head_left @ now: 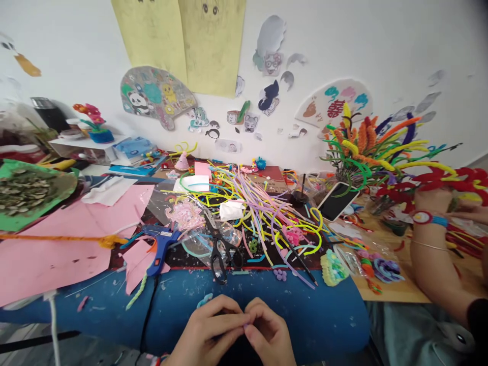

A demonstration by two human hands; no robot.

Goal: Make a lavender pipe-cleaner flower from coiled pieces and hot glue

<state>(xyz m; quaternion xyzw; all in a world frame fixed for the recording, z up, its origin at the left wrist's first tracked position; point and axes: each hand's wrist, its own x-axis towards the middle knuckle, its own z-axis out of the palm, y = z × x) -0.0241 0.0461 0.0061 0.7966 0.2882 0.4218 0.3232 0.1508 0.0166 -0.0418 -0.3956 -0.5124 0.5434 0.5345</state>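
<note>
My left hand and my right hand meet at the front edge of the blue table. Their fingertips pinch together on a small purple piece, mostly hidden between them; its kind is too small to make out. Just behind my left hand lies a light-blue fuzzy piece. Black-handled scissors lie beyond my hands, with a purple fuzzy cluster to their right. A blue hot glue gun rests at the left, its black cord hanging off the front edge.
Loose pipe cleaners spread across the middle. A black pencil points forward-right. Pink paper covers the left side, near a green tray of dried pieces. At right, a co-worker's arm reaches beside a phone and pipe-cleaner flowers.
</note>
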